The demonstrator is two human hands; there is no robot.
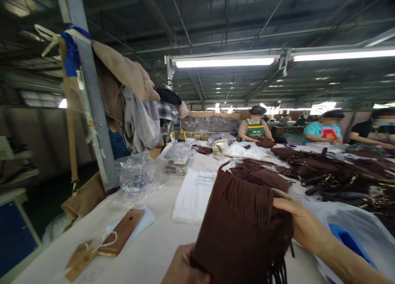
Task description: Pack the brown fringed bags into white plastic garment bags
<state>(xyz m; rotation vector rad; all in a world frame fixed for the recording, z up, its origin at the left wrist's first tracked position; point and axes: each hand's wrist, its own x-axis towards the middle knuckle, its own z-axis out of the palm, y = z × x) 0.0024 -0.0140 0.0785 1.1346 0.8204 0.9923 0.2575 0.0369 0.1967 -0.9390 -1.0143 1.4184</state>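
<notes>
A dark brown fringed bag (228, 230) is held up over the white table, its fringe hanging along the top and the right side. My left hand (187, 265) grips its lower left corner, fingers partly hidden behind the bag. Around the upper right edge, among the fringe strips, my right hand (296, 218) is closed on the same bag. Just behind it lies a pile of brown fringed pieces (259, 175). A stack of white sheets (194, 193) rests to the left of the bag.
A phone (123, 232) and tan paper tags (82, 257) lie at the left. Clear plastic bags (138, 173) sit beside a metal post (89, 90) hung with clothes. More brown bags (333, 168) and a blue object (348, 240) are at right. Several co-workers (255, 127) work across the table.
</notes>
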